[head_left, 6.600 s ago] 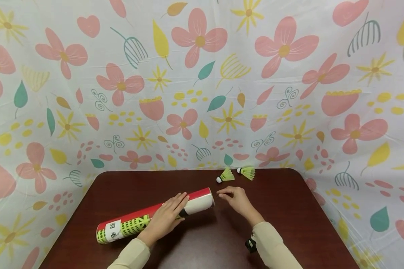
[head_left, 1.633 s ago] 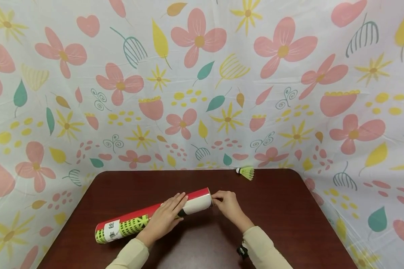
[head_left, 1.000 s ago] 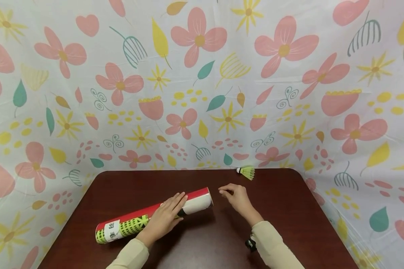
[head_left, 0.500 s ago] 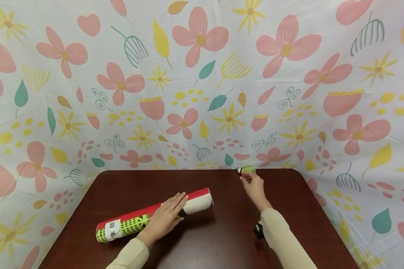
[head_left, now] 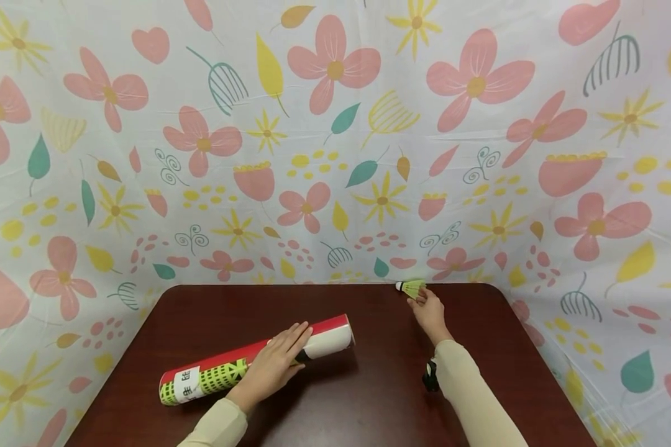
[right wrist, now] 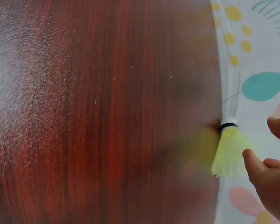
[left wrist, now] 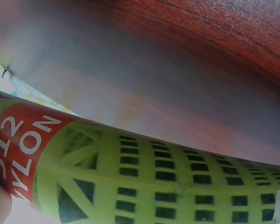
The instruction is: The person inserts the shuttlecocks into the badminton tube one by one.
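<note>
A red, white and yellow-green shuttlecock tube lies slantwise on the table, its right end nearer the back. My left hand grips it past the middle, fingers over the top and thumb along the near side. The left wrist view shows the tube's printed wall close up. A yellow shuttlecock with a white cork lies at the table's back edge. My right hand reaches to its skirt; in the right wrist view, thumb and finger stand apart beside the shuttlecock.
The dark brown table has a patterned cloth hanging right behind its back edge. A small black device sits at my right wrist.
My right hand has moved from the tube's right end back and right to the shuttlecock. A second shuttlecock, on the table 6.6 seconds ago, is out of sight. The left hand stays put.
</note>
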`<state>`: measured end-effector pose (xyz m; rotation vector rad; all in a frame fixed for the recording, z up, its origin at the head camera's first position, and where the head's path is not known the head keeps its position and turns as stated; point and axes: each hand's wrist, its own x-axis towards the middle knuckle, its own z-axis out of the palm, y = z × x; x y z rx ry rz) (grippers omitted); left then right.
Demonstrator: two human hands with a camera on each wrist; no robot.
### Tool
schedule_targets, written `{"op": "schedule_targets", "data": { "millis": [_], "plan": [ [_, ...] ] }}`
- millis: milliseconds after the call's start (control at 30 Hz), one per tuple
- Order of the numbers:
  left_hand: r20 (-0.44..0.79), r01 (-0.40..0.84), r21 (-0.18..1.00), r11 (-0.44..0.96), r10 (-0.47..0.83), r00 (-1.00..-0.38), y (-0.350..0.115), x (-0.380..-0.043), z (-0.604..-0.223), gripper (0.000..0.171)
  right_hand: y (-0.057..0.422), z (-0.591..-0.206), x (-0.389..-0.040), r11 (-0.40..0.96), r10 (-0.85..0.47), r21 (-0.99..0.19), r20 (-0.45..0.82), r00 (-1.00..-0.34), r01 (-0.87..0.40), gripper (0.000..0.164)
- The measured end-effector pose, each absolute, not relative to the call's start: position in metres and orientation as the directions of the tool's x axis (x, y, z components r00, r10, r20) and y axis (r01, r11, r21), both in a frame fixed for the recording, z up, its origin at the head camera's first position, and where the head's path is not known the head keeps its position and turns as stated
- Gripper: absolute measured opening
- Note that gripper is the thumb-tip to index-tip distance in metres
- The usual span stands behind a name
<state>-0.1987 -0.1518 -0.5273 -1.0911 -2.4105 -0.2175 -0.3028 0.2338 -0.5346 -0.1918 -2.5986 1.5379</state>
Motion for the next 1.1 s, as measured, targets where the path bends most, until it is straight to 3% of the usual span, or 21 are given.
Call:
{"op": "schedule_targets", "data": {
  "millis": [400, 533, 800, 1100],
  "plan": [
    [0.472, 0.738, -0.058, 0.672, 0.670, -0.573, -0.152, -0.199, -0.533, 0.086, 0.236, -0.545, -0.310, 0.414, 0.080, -0.906, -0.059, -0.995, 0.087, 0.070],
    [0.475, 0.738, -0.053, 0.673, 0.667, -0.574, -0.152, -0.201, -0.531, 0.086, 0.232, -0.544, -0.312, 0.420, 0.151, -0.904, -0.014, -0.989, 0.077, 0.063],
    [0.484, 0.735, -0.061, 0.675, 0.665, -0.569, -0.153, -0.199, -0.527, 0.084, 0.224, -0.545, -0.303, 0.509, 0.364, -0.858, 0.143, -0.920, 0.068, 0.030],
    [0.485, 0.734, -0.060, 0.676, 0.663, -0.570, -0.152, -0.199, -0.525, 0.084, 0.225, -0.544, -0.295, 0.527, 0.312, -0.849, 0.153, -0.938, 0.037, 0.024]
  ]
}}
